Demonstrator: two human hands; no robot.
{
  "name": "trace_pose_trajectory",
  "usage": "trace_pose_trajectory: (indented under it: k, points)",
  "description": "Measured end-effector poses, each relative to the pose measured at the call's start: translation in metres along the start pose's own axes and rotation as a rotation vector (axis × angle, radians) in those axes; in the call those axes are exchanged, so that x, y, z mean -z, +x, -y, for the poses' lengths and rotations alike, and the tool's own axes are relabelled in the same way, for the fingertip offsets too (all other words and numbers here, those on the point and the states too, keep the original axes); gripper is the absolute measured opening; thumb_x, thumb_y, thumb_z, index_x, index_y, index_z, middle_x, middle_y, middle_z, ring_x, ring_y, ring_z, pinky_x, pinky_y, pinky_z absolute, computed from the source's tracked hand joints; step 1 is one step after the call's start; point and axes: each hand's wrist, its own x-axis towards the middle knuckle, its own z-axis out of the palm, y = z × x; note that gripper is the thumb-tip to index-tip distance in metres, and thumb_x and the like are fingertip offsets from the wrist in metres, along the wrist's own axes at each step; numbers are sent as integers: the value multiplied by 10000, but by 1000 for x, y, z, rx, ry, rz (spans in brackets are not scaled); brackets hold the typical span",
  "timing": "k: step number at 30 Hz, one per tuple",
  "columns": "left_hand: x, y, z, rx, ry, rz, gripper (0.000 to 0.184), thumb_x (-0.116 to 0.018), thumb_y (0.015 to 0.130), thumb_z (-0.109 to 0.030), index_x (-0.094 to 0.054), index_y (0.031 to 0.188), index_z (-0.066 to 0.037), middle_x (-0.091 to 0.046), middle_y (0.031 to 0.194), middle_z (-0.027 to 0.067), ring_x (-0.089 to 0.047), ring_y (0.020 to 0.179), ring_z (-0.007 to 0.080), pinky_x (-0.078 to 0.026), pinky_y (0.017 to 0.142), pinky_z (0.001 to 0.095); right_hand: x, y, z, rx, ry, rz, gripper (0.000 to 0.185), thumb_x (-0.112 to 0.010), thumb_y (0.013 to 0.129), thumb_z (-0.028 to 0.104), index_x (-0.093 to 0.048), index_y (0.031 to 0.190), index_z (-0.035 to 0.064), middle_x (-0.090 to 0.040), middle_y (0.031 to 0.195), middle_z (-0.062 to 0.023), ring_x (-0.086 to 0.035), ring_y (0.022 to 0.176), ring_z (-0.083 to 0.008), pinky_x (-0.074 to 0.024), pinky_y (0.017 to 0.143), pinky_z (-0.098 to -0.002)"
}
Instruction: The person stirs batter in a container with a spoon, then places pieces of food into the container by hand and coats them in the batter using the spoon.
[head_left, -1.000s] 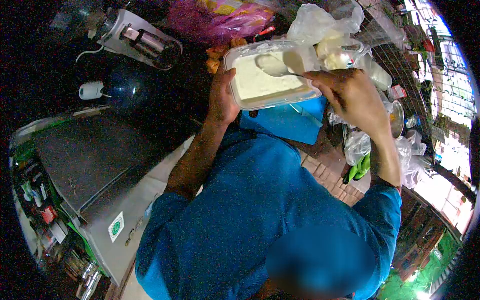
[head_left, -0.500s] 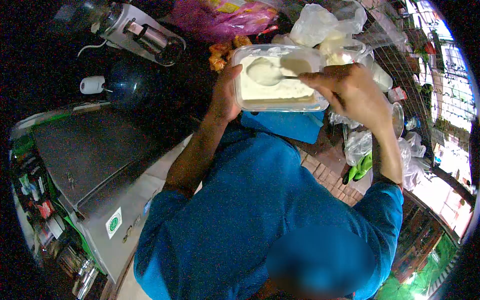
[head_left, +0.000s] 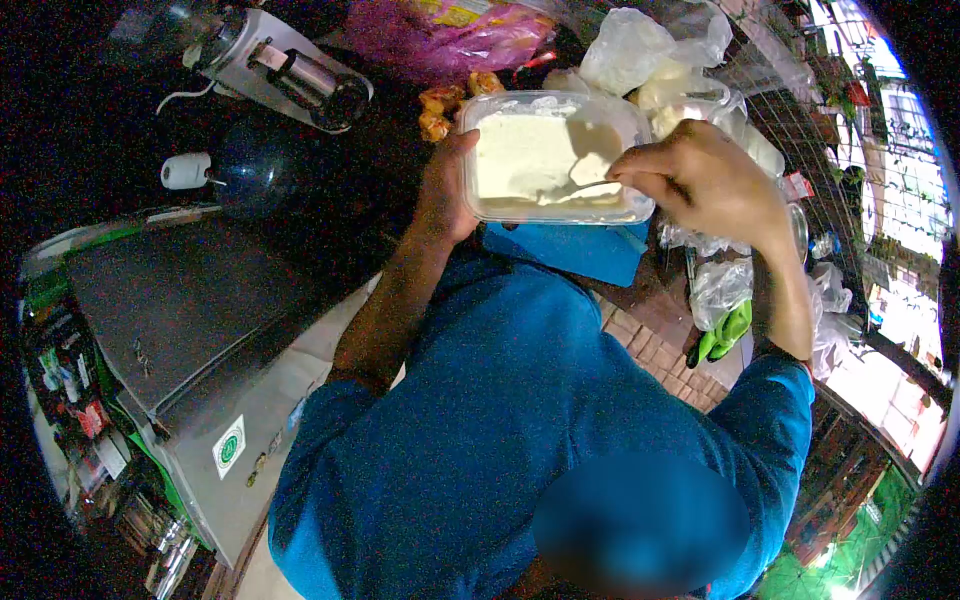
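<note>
My left hand point(head_left: 449, 193) grips the tub point(head_left: 540, 214), right hand point(head_left: 703, 182) pinches the spoon point(head_left: 592, 187). Tub's probably light, bendy; hold its ends.

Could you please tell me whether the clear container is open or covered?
Open: no lid covers the clear container, and its pale contents show; the left hand holds its side.

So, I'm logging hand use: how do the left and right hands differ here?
The left hand grips the clear container; the right hand holds a spoon by its handle. The left hand is at the container's left end, while the right hand extends over its right end. Both hands are bare.
</note>
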Motion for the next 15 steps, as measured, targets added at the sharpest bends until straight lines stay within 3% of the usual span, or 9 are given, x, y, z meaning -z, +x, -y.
trace_pose_trajectory:
  k: [5,8,10,15]
  points:
    - [-5,1,2,-32,-23,18,636,-533,844,-379,-379,1354,-31,-505,1298,180,-520,1173,332,-421,999,459,5,-2,-4,-53,-31,2,175,-614,823,148,-703,970,111,-681,802,-115,-633,652,-300,-478,570,-393]
    - [0,4,2,-39,-40,54,643,-540,843,-376,-376,1353,-20,-502,1301,188,-519,1176,334,-420,1000,457,-15,2,1,8,-258,-61,207,-619,802,169,-701,989,134,-666,751,-97,-629,639,-277,-481,563,-389]
    - [-1,2,0,-31,-66,72,647,-546,840,-373,-374,1353,-17,-500,1303,190,-518,1178,334,-418,1002,458,-27,2,4,-92,-507,100,254,-624,778,179,-694,1022,156,-625,681,-75,-619,608,-261,-483,557,-391]
    - [-2,1,1,-4,-53,-18,656,-553,833,-376,-374,1353,-18,-497,1304,196,-512,1185,342,-411,1010,463,-13,0,9,-40,-464,17,336,-630,739,160,-677,1072,177,-603,699,-52,-615,616,-236,-480,531,-370]
